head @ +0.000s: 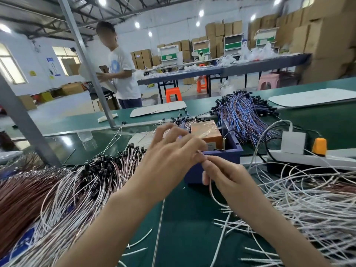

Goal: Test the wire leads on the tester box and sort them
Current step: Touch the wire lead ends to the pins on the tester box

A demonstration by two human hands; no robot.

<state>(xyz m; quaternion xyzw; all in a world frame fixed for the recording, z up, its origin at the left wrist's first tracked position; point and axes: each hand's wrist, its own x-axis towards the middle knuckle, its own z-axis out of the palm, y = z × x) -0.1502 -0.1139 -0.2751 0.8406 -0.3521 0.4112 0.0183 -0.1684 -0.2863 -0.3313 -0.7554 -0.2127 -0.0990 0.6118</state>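
– Hundreds to go, judging by the loose white tangle (308,205) at the right of the worktop (183,237).

– And in hand?

– Just one lead (212,191), held up just in front of the tester box (231,151), not yet touching its contacts. Pinched near the tip by the right hand (229,182), curled round it. Nipped at the very end by thumb and forefinger of the left hand (169,157), with the other fingers fanned upward.

– Much sorted?

– Seems so: a thick heap (92,170) with black heads on the left, a blue-striped bundle (244,112) behind the box. Cannot tell which means pass and which fail.

– So roughly midway?

– Probably, or short of it. Testing this one next, then dropping it on a heap.
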